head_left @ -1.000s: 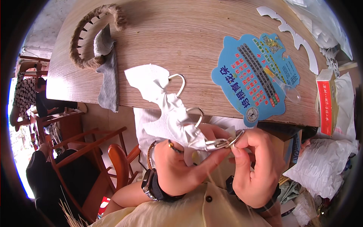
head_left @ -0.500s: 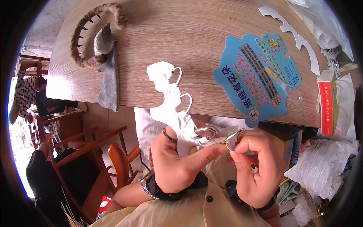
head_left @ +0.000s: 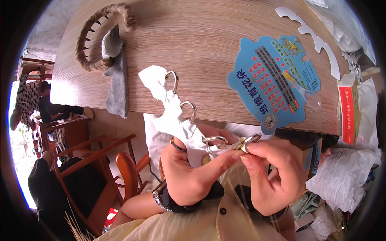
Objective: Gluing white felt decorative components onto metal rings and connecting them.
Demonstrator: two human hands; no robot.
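Note:
A white strip (head_left: pixel 167 106), seemingly cloth-covered with a wavy edge, runs from my hands out over the table's near edge. Several silver metal rings (head_left: pixel 175 82) stick out along its right side. My left hand (head_left: pixel 189 172) grips the near end of the strip, its thumb stretched toward the last ring (head_left: pixel 252 137). At that ring the thumb and forefinger of my right hand (head_left: pixel 277 172) pinch the end of the strip, where a small pale yellowish bit shows. My left fingers are partly hidden behind the strip.
On the wooden table (head_left: pixel 181 40) lie a brown furry toothed band (head_left: pixel 82 48), a grey cloth piece (head_left: pixel 117 88), a blue cloud-shaped card (head_left: pixel 245 76) and a white scalloped strip (head_left: pixel 317 38). A red box (head_left: pixel 348 114) and white plastic bag (head_left: pixel 337 176) sit right; wooden chairs (head_left: pixel 125 170) stand left.
The far end of the white strip has swung to the left, its rings turning with it. My right thumb and forefinger have shifted slightly at the last ring.

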